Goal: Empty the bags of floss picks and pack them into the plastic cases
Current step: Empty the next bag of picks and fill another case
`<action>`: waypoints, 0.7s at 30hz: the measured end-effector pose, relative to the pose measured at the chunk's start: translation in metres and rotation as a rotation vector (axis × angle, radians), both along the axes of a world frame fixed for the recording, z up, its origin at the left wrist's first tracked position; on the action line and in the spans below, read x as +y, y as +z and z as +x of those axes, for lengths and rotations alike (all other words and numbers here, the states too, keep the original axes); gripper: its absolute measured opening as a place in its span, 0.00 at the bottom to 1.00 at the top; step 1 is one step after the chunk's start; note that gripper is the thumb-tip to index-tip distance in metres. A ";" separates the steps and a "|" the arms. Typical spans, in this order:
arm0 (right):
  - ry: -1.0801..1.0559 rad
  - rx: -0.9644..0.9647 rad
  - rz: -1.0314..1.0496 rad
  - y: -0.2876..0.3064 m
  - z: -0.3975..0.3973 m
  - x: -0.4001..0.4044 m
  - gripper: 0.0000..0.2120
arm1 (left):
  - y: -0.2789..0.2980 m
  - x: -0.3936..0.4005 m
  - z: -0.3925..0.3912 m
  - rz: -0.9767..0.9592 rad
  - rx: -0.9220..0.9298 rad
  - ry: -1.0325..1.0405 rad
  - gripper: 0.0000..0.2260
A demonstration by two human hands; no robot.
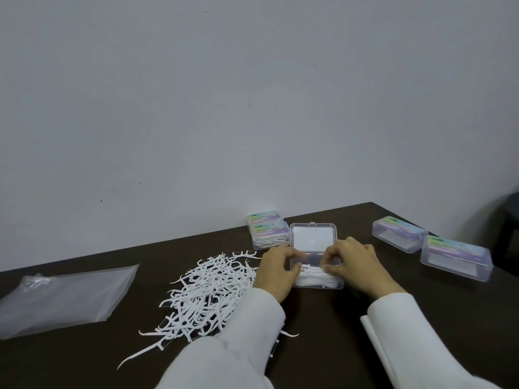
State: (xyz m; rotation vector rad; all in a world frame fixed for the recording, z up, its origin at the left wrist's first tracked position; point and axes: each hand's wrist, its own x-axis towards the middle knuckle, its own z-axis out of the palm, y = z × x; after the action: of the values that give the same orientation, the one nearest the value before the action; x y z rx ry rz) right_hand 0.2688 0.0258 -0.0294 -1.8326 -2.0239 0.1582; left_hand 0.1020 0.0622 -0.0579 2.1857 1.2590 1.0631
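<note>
A clear plastic case (313, 237) lies open on the dark table, lid tipped back, with white floss picks (314, 276) in its base. My left hand (276, 269) curls round the left side of the base. My right hand (355, 265) is at the right side, its fingertips pinching picks over the base. A loose heap of white floss picks (207, 290) spreads out just left of my left hand. An emptied clear plastic bag (64, 299) lies flat at the far left.
Two shut cases with coloured labels (268, 228) stand stacked behind the open case, near the wall. Two more labelled cases (398, 233) (456, 258) lie to the right, close to the table's right edge. A dark chair (508, 220) is beyond that edge.
</note>
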 end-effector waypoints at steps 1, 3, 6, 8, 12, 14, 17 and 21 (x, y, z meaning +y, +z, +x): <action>-0.007 0.003 0.015 -0.001 0.000 0.001 0.03 | 0.000 0.000 0.000 0.006 0.011 -0.007 0.10; 0.003 0.047 0.038 -0.003 -0.001 0.003 0.05 | 0.000 0.000 0.000 0.003 0.017 -0.001 0.10; 0.059 0.190 0.039 -0.007 -0.003 0.008 0.10 | -0.001 0.001 0.001 -0.022 -0.013 0.016 0.11; 0.079 0.211 0.041 -0.010 -0.004 0.009 0.12 | 0.001 0.000 0.002 -0.044 -0.037 0.024 0.13; 0.089 0.227 0.148 -0.012 -0.009 0.011 0.11 | 0.008 -0.006 -0.001 -0.091 -0.118 -0.001 0.14; 0.134 0.289 0.200 -0.009 -0.015 0.009 0.10 | 0.013 -0.010 -0.007 -0.101 -0.146 -0.029 0.14; 0.247 0.343 0.176 -0.001 -0.032 0.001 0.07 | 0.022 -0.018 -0.027 -0.091 -0.144 -0.071 0.13; 0.336 0.212 0.089 0.000 -0.061 -0.008 0.04 | 0.027 -0.027 -0.066 -0.120 -0.078 -0.027 0.12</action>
State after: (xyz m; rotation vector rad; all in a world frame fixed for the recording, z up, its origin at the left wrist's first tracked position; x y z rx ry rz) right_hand 0.2079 0.0175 -0.0294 -1.3498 -2.1321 0.3357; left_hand 0.0356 0.0350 -0.0309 2.0464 1.2229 1.0241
